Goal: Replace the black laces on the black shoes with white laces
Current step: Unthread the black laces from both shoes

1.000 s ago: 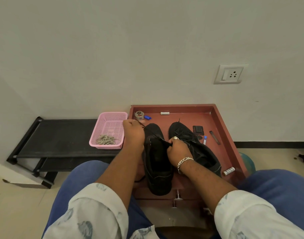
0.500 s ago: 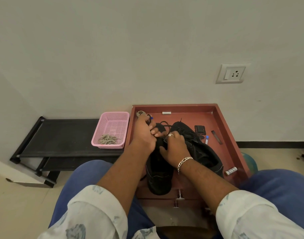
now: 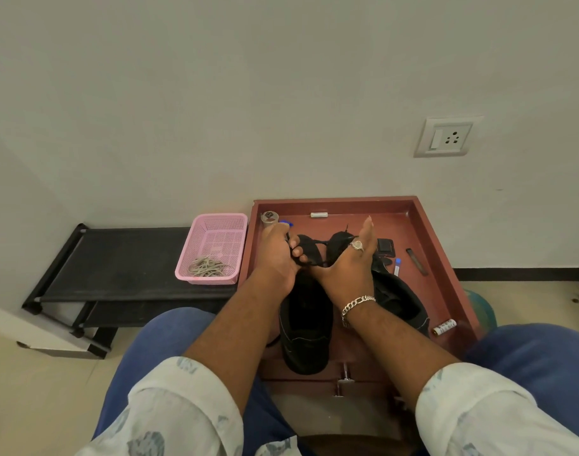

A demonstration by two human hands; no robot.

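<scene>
The left hand (image 3: 276,255) grips a black lace (image 3: 309,255), fingers curled round it. The right hand (image 3: 349,261) is flat, fingers straight and together, lace looped round it. Both shoes (image 3: 306,327) sit mid-tray (image 3: 426,225); white laces (image 3: 207,267) lie in the basket (image 3: 215,222).

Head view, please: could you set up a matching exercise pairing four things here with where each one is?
Things:
1. white laces
2. black lace
3. pink basket
4. left shoe

Places:
A. on the black bench
B. on the red tray, under the forearms
C. inside the pink basket
D. gripped by the left hand

Pairs: 1-C, 2-D, 3-A, 4-B
</scene>
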